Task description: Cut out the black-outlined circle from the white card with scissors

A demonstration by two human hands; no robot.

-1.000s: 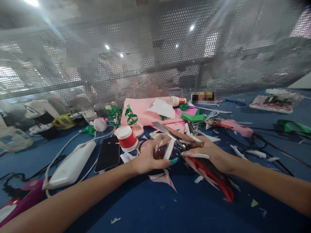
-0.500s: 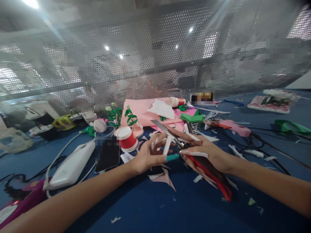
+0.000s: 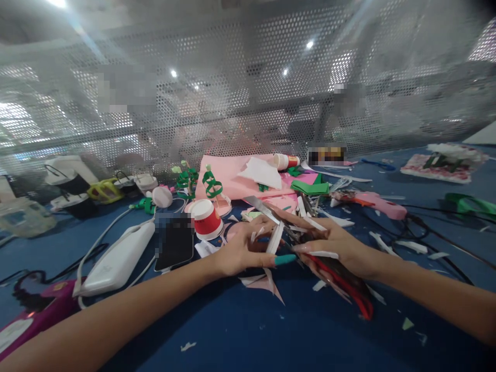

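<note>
My right hand (image 3: pixel 341 248) grips red-and-black-handled scissors (image 3: pixel 346 287), whose metal blades (image 3: pixel 263 208) point up and to the left. My left hand (image 3: pixel 244 248) pinches a narrow white paper strip (image 3: pixel 276 238) right at the blades. Both hands hover low over the blue table (image 3: pixel 232 330), above pink and white paper offcuts (image 3: pixel 263 284). A red-and-white paper cup (image 3: pixel 205 219) stands upside down just left of my left hand.
A black phone (image 3: pixel 174 248) and a white power bank (image 3: pixel 120 258) with cables lie at the left. Pink sheets (image 3: pixel 228 178), green paper curls (image 3: pixel 211 186) and a pink glue gun (image 3: pixel 372 201) sit behind the hands. A perforated metal screen (image 3: pixel 248 103) closes the back.
The hands stay together at the strip. The scissor blades look more closed than half a second ago, and the view has shifted slightly.
</note>
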